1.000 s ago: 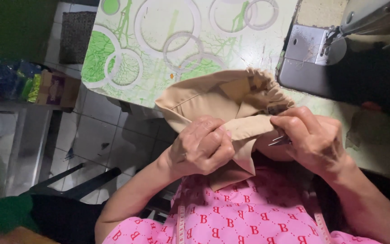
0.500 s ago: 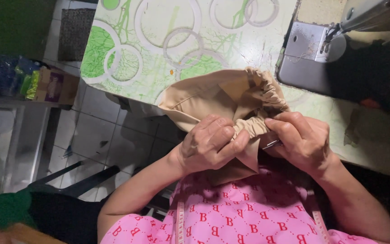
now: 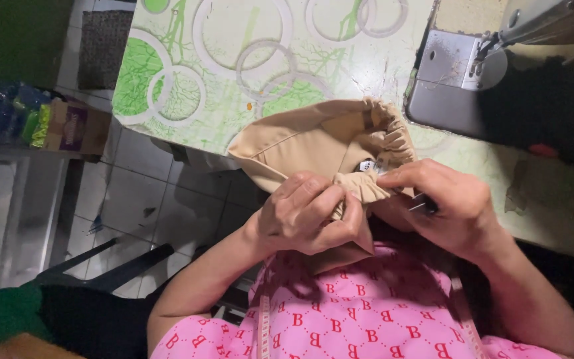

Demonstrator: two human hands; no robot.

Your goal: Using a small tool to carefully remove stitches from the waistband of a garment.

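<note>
Nearest you, your left hand [image 3: 310, 216] has its grip pinched on the gathered elastic edge of the beige garment [image 3: 313, 143], fingers curled tight over the folds. Just at its 3 o'clock, your right hand [image 3: 443, 206] pinches the same gathered edge with thumb and forefinger, and a small dark metal tool [image 3: 423, 206] is tucked under its other fingers. The garment hangs from both hands over the near edge of the tabletop [image 3: 247, 60], its body spreading toward 12 o'clock.

The risk sits in that tool. With the fabric bunched this tightly, you could nick the cloth or the elastic, or catch a left fingertip that lies close to the point. If either pinch slackens, the gathers could slide and you would lose your place along the band.

Much is hard to read. The tool's tip is buried under your fingers, so its kind cannot be told. The seam between your hands is covered by your thumbs. A small white tag [image 3: 367, 165] shows inside the band, too small to make out. Farther off, at 2 o'clock, the sewing machine [image 3: 473, 73] is cut off by the frame, with its needle area in shadow.
</note>
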